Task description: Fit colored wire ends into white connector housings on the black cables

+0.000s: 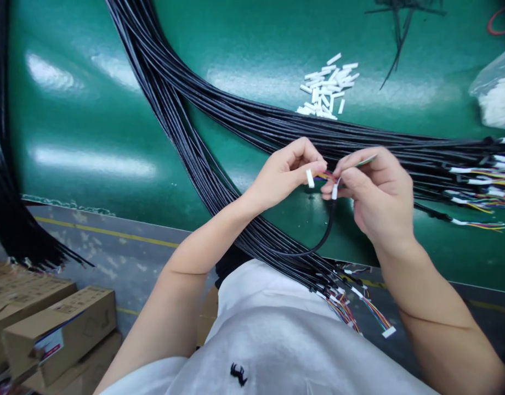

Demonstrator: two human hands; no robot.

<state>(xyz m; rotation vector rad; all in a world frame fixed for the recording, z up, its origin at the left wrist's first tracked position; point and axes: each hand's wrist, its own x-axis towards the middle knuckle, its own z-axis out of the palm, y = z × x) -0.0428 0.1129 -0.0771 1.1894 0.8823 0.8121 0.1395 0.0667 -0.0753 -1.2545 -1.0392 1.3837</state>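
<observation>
My left hand (291, 167) is closed, pinching the coloured wires near a white connector (310, 178) that hangs below its fingertips. Close beside it, my right hand (378, 192) grips the thin coloured wires (327, 175) of the same black cable (329, 225). A green wire end (366, 161) sticks out above the right fingers. Under those fingers, a white sleeve (334, 191) wraps the cable's end, and the cable curves down to the near bundle (252, 233). The fingers partly hide where the wires meet the connector.
Another black cable bundle (244, 112) crosses the green table (83, 126) behind my hands. Loose white connectors (328, 88) lie beyond it, with a clear bag (499, 99) of white parts to the right. Cable ends hang over the front edge; cardboard boxes (67, 329) stand lower left.
</observation>
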